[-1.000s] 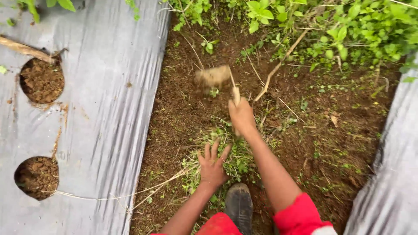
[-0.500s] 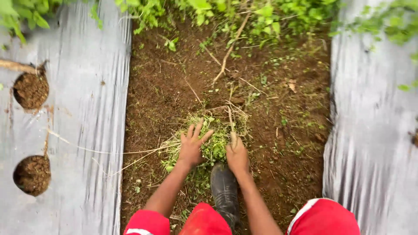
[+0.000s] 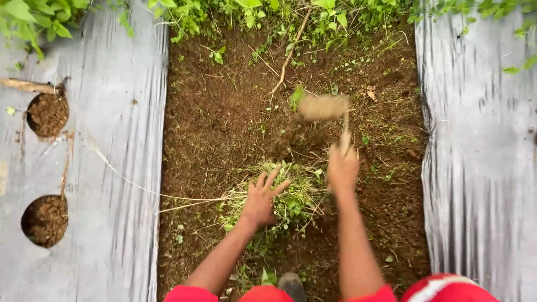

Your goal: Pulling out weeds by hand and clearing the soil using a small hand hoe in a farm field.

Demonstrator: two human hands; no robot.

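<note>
Head view, looking straight down on a strip of bare soil between two sheets of grey plastic mulch.

Left hand: fingers spread, palm flat on a heap of pulled weeds. It presses on the heap; nothing is closed in the fingers. The heap lies near the middle of the soil strip, somewhat toward its near end, just ahead of a dark shoe toe.

Right hand: closed in a fist around the short handle of a small hoe. The blade is blurred, lifted over the soil just beyond the heap. Whether the blade touches ground I cannot tell.

Handling, by judgement: the weeds look light, soft and loose, with thin stems and soil on the roots. They would shed bits if pinched, so a wide grasp from above or a scoop under the heap looks best. The hoe looks stiff and head-heavy; the hold on the handle end suits it.

Surroundings: two round planting holes filled with soil near the left edge of the left sheet. Leafy green plants along the far edge. A thin dry stem lies on the far soil. Red sleeves at the bottom.
</note>
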